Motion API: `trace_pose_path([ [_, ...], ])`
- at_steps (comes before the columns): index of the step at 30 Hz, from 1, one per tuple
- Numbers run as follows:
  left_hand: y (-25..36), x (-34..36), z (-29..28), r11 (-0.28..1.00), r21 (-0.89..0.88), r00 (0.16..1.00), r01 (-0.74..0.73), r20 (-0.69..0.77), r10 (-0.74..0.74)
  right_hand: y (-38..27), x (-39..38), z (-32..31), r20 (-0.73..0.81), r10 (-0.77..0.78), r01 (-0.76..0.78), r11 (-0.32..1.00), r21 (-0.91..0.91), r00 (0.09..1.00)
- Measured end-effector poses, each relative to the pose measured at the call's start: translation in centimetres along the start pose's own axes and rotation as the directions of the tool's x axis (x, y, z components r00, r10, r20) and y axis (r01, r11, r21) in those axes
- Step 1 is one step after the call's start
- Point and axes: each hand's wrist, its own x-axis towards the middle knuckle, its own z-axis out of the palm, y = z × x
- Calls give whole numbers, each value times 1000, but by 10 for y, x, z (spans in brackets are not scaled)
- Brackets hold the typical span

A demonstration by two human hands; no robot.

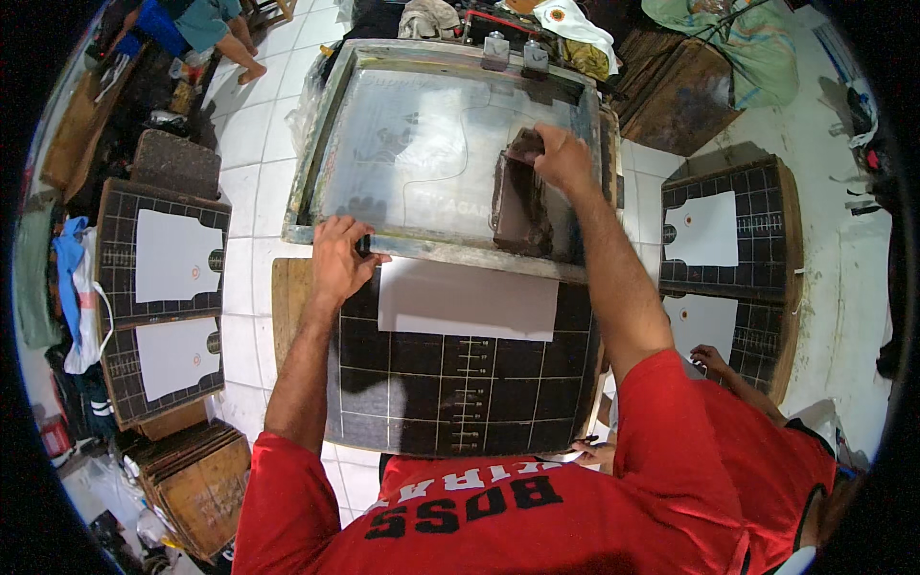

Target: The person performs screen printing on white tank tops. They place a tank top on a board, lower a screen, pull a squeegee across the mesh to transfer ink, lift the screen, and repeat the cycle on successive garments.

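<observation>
- My right hand [563,158]: fingers clamped on the far end of the dark brown block [520,195], squeegee-like, which lies lengthwise toward me on the right side of the mesh [436,144].
- Can't tell where block ends and dark smear around it begins.
- My left hand [340,257]: closed on the near rail of the screen frame [431,246], left of centre, beside a small dark knob [363,245].
- Frame sits over the far part of a white sheet [470,302] on a black gridded board [460,383]; metal clamps [495,50] at its far edge.
- Handling, my guess: block stiff, fairly light, slippery if that coating's wet. Hold the top, clear of the smear.
- Frame likely rigid, heavier; take it by the rail. Mesh looks thin, probably fragile: no fingers there.
</observation>
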Motion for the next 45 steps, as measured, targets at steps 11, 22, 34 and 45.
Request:
trace_pose_path([
  [11,1,10,-18,999,-26,998,-22,50,23,-86,-189,-24,-146,-78,88,994,67,986],
  [22,43,84,-166,949,192,873,-252,-379,308,-128,-61,-170,-702,-77,51,997,-58,708],
  [34,-65,-60,-141,972,-161,924,168,-317,-213,-125,27,-263,-669,5,-106,988,-111,743],
  [45,3,-40,-131,988,-135,953,79,-281,-115,-134,2,-246,-658,-3,-63,995,-77,753],
])
